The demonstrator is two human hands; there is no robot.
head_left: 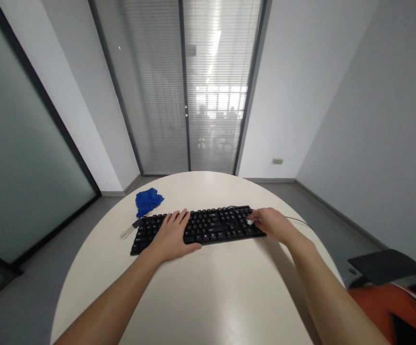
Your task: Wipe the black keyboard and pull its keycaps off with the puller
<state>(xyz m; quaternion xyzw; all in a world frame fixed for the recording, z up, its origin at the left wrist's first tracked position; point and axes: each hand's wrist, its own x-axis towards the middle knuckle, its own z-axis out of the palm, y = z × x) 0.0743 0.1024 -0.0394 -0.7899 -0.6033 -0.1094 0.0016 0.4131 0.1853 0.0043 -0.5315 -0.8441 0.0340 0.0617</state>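
Round, pale surface (pixel 211 292), its curved rim visible at left, right and far side. Orange-red chair (pixel 376 302) with a dark part, beyond the right edge. Left hand (pixel 172 237): palm down, fingers spread over the left part of the keyboard (pixel 211 227), thumb extended along its near edge. Keyboard: black, lying across the middle of the surface, slightly angled, its right end farther off than its left. Right hand (pixel 270 223): fingertips pinched on a small white piece (pixel 251 221) at the number pad; material not clear. Thin cable (pixel 298 220) runs from behind the right hand toward the right edge. Wire tool (pixel 128 232) with dark handle: just beside the keyboard's left end, toward the left edge. Crumpled blue cloth (pixel 148 200): beyond the tool, near the far left edge. Background: blinds (pixel 218 72) behind glass; small plate (pixel 277 161) low on the white wall (pixel 283 96).
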